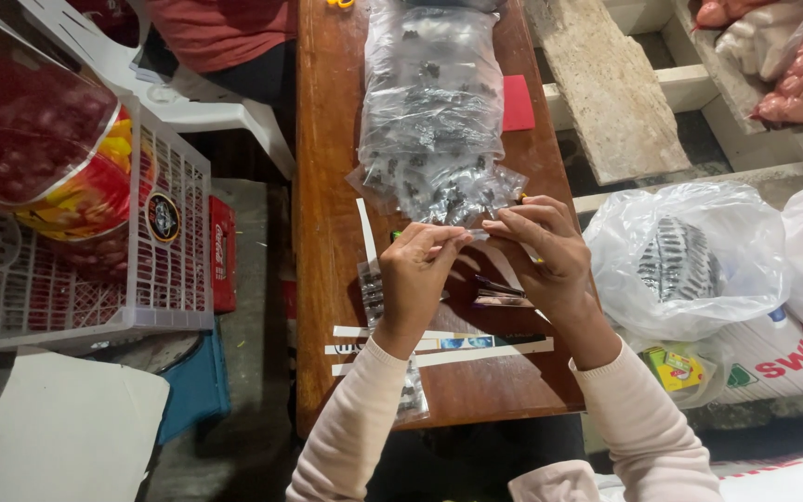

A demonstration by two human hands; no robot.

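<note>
What sits pinched between the two hands is too small and too covered by fingers to name; only a sliver of clear film shows where the left hand [414, 274] and the right hand [543, 249] meet, at the lower lip of a long clear plastic bag [432, 112] full of small dark packets. The left grip is closed, thumb against fingertips on that film edge; the right grip is likewise pinched on it from 3 o'clock, with a thin yellow stick just showing behind its fingers. The bag runs from the hands toward 12 o'clock along the middle of the narrow wooden table [322, 167], its top cut off by the frame. Under the wrists, toward 6 o'clock, lie flat white paper strips [439, 353] and another small clear packet [411, 395] overhanging the near edge. A red card [517, 102] lies at 1 o'clock beside the bag. Bare glossy wood stays open along the left edge. Off the table at 9 o'clock stands a white plastic crate [174, 242]; at 3 o'clock a crumpled white bag [671, 260] holds something ribbed and grey.
</note>
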